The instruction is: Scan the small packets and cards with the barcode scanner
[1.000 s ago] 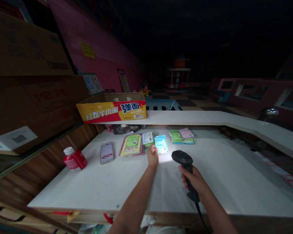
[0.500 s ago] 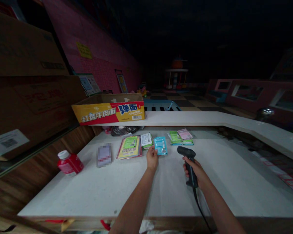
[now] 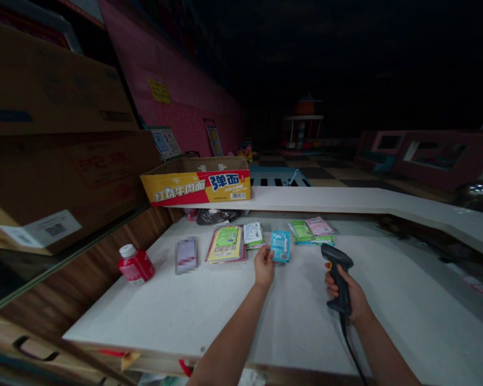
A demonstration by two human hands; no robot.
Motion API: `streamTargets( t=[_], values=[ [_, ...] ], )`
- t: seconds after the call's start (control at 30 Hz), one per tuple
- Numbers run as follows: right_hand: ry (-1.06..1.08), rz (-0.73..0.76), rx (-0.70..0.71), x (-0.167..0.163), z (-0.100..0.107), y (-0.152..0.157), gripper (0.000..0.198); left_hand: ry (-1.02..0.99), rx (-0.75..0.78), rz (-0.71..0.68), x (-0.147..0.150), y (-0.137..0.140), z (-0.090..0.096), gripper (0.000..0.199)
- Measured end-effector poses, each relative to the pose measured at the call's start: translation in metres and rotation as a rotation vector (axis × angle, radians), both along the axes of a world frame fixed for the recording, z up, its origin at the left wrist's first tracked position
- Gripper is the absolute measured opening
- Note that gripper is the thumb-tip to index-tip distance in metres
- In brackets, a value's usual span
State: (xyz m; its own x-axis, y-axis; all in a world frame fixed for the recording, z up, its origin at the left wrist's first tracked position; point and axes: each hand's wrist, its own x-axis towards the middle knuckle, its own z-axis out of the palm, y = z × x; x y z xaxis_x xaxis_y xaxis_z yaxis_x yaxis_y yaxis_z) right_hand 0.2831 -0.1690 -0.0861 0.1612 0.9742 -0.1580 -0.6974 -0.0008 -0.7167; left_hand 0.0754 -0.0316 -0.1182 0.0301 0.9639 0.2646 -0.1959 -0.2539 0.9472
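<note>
My left hand (image 3: 264, 264) pinches the lower left edge of a small light-blue packet (image 3: 280, 245), which carries white print and a barcode label. In my right hand (image 3: 348, 289) is a black handheld barcode scanner (image 3: 340, 273), gripped by its handle, with a cable running down toward the counter's front edge. Its head points to the upper left, a short way right of the blue packet. Behind the scanner lies a pile of green and pink packets (image 3: 312, 230). Left of the blue packet are white-and-green packets (image 3: 253, 234) and a yellow sheet stack (image 3: 225, 249) with a green packet (image 3: 227, 236) on top.
A red bottle with a white cap (image 3: 136, 264) stands at the left, beside a blurred flat item (image 3: 186, 254). A red and yellow noodle carton (image 3: 197, 187) sits on the raised ledge (image 3: 326, 195). Large cardboard boxes (image 3: 64, 161) are stacked at far left.
The view has swung left, so everything appears further right. My right hand has drawn the scanner slightly away from the blue packet, to the right. The left hand still holds the packet.
</note>
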Motion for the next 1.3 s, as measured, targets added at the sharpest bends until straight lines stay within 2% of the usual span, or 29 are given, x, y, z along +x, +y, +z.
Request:
streamTargets(
  t=[0.13,0.27,0.4,0.53,0.67,0.8,0.9,1.0,1.07,1.3],
  values=[
    [0.032,-0.003,-0.013,-0.001,0.001,-0.002,0.038,-0.003,-0.034,0.076,-0.014,-0.006,0.012,0.037],
    [0.036,-0.015,-0.027,-0.001,-0.001,-0.002,0.04,0.034,-0.015,0.299,-0.058,0.014,0.043,0.034],
    [0.051,-0.019,-0.033,0.0,-0.001,-0.002,0.041,0.318,-0.051,0.552,-0.114,0.049,0.075,0.02],
    [0.057,-0.01,-0.03,0.0,-0.001,-0.001,0.04,0.641,-0.141,0.647,-0.144,0.073,0.089,0.013],
    [0.058,-0.015,-0.033,0.0,-0.003,-0.001,0.039,0.794,-0.203,0.651,-0.146,0.08,0.091,0.013],
    [0.067,-0.02,-0.031,0.001,-0.006,-0.001,0.035,1.077,-0.235,0.605,-0.141,0.07,0.096,0.022],
    [0.071,-0.015,-0.028,0.001,-0.007,-0.001,0.036,1.271,-0.106,0.637,-0.138,0.057,0.098,0.033],
    [0.065,-0.013,-0.033,0.001,-0.005,-0.001,0.037,1.363,0.091,0.517,-0.135,0.044,0.098,0.033],
    [0.052,-0.018,-0.036,0.0,-0.003,-0.002,0.038,1.403,0.153,0.437,-0.132,0.038,0.096,0.031],
    [0.076,-0.027,-0.034,-0.001,-0.002,-0.001,0.038,1.473,0.113,0.432,-0.121,0.03,0.099,0.035]
  ],
)
